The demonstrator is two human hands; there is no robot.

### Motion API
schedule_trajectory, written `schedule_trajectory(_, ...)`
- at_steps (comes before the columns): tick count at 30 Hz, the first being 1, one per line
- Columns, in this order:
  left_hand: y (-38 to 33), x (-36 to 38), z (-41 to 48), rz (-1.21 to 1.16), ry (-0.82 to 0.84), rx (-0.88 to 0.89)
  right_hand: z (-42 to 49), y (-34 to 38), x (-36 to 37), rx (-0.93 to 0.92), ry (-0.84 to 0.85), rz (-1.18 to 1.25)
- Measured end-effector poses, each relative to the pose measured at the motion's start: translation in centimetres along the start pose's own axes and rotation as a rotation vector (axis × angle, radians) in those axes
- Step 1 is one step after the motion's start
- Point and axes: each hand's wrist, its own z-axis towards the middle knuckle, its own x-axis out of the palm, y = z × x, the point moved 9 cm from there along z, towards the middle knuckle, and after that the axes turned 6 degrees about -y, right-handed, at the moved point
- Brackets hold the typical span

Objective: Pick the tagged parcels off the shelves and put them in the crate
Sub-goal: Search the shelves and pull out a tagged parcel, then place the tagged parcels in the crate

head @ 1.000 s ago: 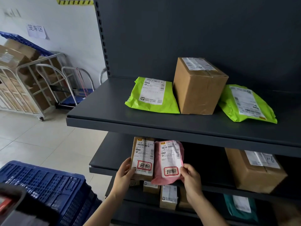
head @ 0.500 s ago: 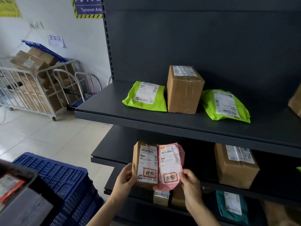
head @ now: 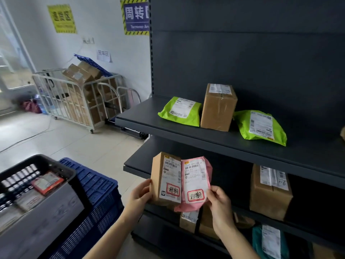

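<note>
1. You draw back from the dark metal shelving (head: 224, 141) and turn your head left, so the shelves look smaller and more of the room shows.
2. Your left hand (head: 139, 196) and right hand (head: 219, 204) bring the small brown cardboard box (head: 166, 179) and the pink plastic mailer (head: 196, 182) out with you. A second ago they were at the second shelf; now they hang in front of its edge.
3. The black plastic crate (head: 61, 165), only a corner before, now shows its rim and the parcels inside.
4. A yellow wall sign (head: 61, 18) and a purple striped-border sign (head: 137, 15) come into view, and the white wire cage trolley (head: 74, 98) shifts towards the middle.
</note>
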Motion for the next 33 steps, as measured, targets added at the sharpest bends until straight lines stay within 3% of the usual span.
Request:
schedule_trajectory(13,-1.9,-9.3,-4.9,-0.064,-0.302,-0.024,-5.0,3.5,10.3,-0.014,0.276,0.123)
schedule_trajectory(27,-2.8,-25.9,-8.2,-0.219,-0.543,-0.011,-10.0,5.0,27.1,0.031,0.558,0.210)
schedule_trajectory(33,-2.5,-33.5,-7.4,-0.243,-0.615,-0.002,-11.6,5.3,34.8,0.050,0.599,0.182)
